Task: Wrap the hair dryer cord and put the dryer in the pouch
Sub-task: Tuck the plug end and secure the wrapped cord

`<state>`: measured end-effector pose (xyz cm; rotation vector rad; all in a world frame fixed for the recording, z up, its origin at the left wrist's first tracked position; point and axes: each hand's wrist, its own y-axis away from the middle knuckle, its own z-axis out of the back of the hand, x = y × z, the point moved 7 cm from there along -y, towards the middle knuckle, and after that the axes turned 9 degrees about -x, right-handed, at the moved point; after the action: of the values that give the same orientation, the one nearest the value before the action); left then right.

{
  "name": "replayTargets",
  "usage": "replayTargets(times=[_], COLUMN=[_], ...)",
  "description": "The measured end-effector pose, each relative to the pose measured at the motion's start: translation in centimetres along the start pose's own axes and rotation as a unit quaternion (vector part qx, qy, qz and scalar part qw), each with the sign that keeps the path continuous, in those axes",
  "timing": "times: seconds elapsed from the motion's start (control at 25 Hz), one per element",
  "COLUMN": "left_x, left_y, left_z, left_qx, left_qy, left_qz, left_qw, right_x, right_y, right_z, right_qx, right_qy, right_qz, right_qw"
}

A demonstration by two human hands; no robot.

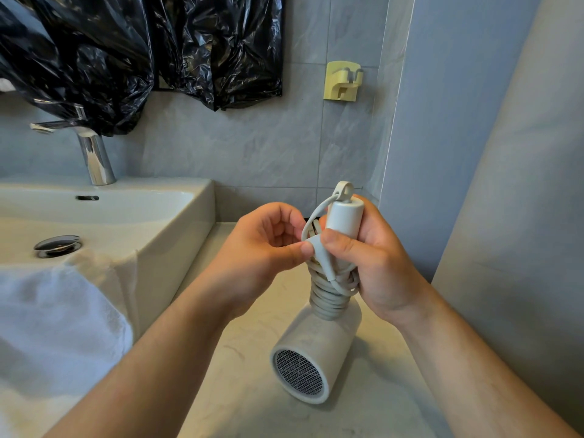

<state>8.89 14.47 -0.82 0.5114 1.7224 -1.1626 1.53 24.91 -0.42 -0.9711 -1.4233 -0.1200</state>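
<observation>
forearms enter from below; hair dryer (303, 358) held handle-up, barrel low over the surface (240, 390), cord (328, 298) coiled round the handle. risk: if the plug (319, 251) slips, coils may spring loose. left hand (262, 248) fingers (297, 251) pinch the plug; right hand (379, 257) clenches handle and coils. pouch unseen.

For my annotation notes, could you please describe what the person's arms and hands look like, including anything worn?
Both arms are bare to the frame edge: no sleeve shows on the left forearm or the right forearm. The left hand and the right hand are ungloved; no ring, watch, bracelet or marking is visible on the sides shown.
</observation>
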Motion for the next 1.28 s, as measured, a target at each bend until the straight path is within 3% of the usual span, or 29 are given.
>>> replayTargets(times=[0.4,0.68,0.88,1.08,1.28], left_x=[1.0,1.4,0.7,0.1,-0.4], left_y=[0.0,0.0,0.5,1.0,1.4], left_z=[0.1,-0.2,-0.3,-0.5,-0.5], left_qx=[0.025,-0.042,-0.115,-0.129,-0.143], left_qy=[0.012,0.048,0.025,0.012,-0.08], left_qz=[0.027,0.027,-0.026,-0.061,-0.097], left_qw=[0.999,0.998,0.993,0.99,0.982], right_x=[0.6,0.7,0.7,0.5,0.5], right_y=[0.3,0.4,0.4,0.3,0.1], right_z=[-0.3,0.0,0.5,0.9,1.1], right_qx=[-0.017,-0.036,-0.075,-0.093,-0.093], right_qy=[0.014,0.032,0.065,0.066,0.068], right_qz=[0.04,0.049,0.069,0.059,0.056], right_qw=[0.999,0.998,0.993,0.992,0.992])
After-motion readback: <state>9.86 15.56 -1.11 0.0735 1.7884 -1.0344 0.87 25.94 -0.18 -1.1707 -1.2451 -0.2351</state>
